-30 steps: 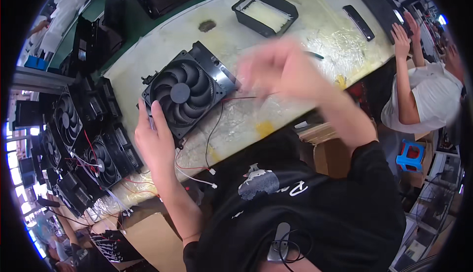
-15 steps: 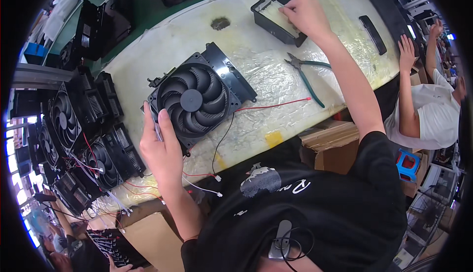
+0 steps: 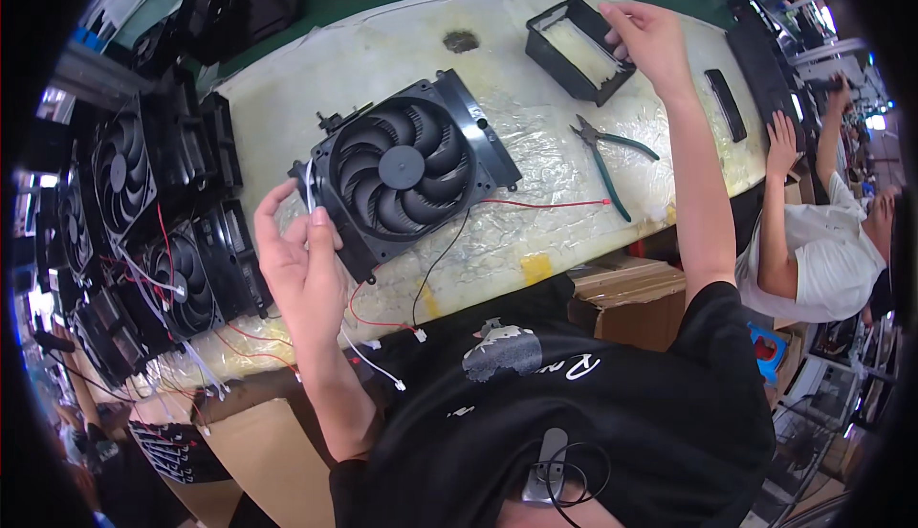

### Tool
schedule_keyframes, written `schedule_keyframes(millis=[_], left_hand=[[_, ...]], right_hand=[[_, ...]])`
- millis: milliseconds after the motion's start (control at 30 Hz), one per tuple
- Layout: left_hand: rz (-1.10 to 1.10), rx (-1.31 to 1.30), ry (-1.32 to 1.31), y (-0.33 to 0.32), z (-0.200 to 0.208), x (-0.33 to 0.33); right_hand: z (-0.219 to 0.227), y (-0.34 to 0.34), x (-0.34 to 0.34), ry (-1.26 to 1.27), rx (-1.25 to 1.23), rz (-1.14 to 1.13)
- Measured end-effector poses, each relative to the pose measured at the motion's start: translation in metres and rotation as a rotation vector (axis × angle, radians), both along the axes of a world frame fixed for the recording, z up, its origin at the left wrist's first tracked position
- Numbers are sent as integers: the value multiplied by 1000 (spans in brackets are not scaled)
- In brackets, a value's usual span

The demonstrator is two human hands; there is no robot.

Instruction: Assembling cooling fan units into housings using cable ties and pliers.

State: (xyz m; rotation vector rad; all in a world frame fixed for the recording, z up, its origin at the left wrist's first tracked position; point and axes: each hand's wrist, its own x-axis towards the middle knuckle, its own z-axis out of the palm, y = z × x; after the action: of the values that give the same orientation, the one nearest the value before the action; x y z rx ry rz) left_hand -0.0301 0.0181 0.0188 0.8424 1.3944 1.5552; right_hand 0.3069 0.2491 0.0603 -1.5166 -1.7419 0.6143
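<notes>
Left grip: left hand (image 3: 311, 265) at the fan unit's left edge, thumb and index finger apart along it, touching; cannot tell whether it clamps the frame.
Right grip: right hand (image 3: 655, 45) over the tray's right end, thumb and index drawn narrow; cannot tell whether anything small sits between the tips.
Fan unit: black fan unit (image 3: 402, 166), flat on the desk (image 3: 306, 78), fan face up, slightly askew.
Leads: red wire (image 3: 606, 203) runs right from the frame; white connector (image 3: 420, 335) by the desk's near edge.
Tray: black, rectangular tray (image 3: 562, 75), pale inside, beyond the fan unit to the right.
Pliers: green-handled pliers (image 3: 601, 165), handles spread, between fan unit and right forearm.
Bar: black bar (image 3: 726, 105), right of the tray.
Left end: more fan units (image 3: 124, 169), piled, wires trailing.
Writing: white script lettering (image 3: 579, 368) beside a printed picture on the wearer's black shirt (image 3: 631, 432).
Far right: co-worker's hand (image 3: 782, 141), white sleeve below.
</notes>
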Motion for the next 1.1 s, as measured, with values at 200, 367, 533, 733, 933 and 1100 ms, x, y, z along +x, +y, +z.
schedule_keyframes(millis=[200, 367, 533, 733, 933, 1100], left_hand=[[-74, -2, -75, -5, -7, -6], [-205, -81, -250, -4, 8, -12], [-226, -63, -300, -5, 0, -21], [-255, -104, -847, -3, 4, -28], [-330, -92, -976, -4, 3, -28], [-198, -128, -835, -6, 10, -20]], right_hand=[[43, -53, -103, 663, -530, 542], [42, -99, -207, 393, -736, 688], [22, -106, -238, 278, -761, 850], [3, -104, -197, -70, 532, 1186], [0, -114, -203, -140, 622, 1217], [-1, -99, -209, -59, 842, 1270]])
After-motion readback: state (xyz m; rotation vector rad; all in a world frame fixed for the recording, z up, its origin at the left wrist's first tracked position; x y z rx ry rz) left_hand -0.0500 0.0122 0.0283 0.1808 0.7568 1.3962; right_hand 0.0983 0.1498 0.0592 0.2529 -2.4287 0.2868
